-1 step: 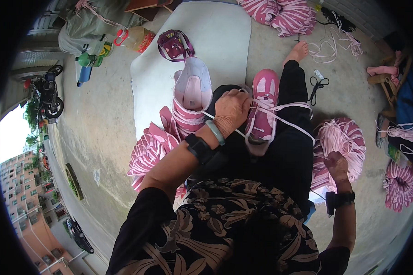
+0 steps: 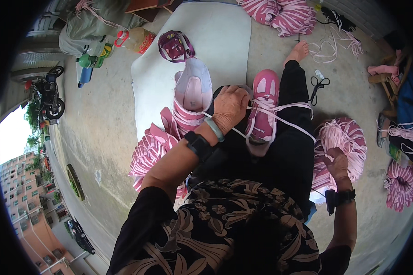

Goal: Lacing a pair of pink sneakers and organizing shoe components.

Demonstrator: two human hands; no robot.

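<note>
A pink shoe upper [image 2: 261, 110] lies on my lap, over black trousers, with a white lace [image 2: 287, 120] threaded across it. My left hand [image 2: 229, 107] is closed at the shoe's left edge, gripping that lace. It wears a dark watch and a green bangle. My right hand [image 2: 336, 164], low on the right, has its fingers curled into a round bundle of pink-and-white laces [image 2: 348, 137] on the ground. Left of my knee lies a pile of pink-and-white shoe uppers [image 2: 192, 94].
The white mat [image 2: 225, 32] ahead carries a small purple bag [image 2: 174, 46]. Black scissors [image 2: 317, 85] lie on the concrete by my bare foot [image 2: 298, 50]. More lace bundles [image 2: 284, 13] [image 2: 401, 185] sit at top and right. A bottle [image 2: 137, 39] and a motorcycle [image 2: 48, 98] stand at the left.
</note>
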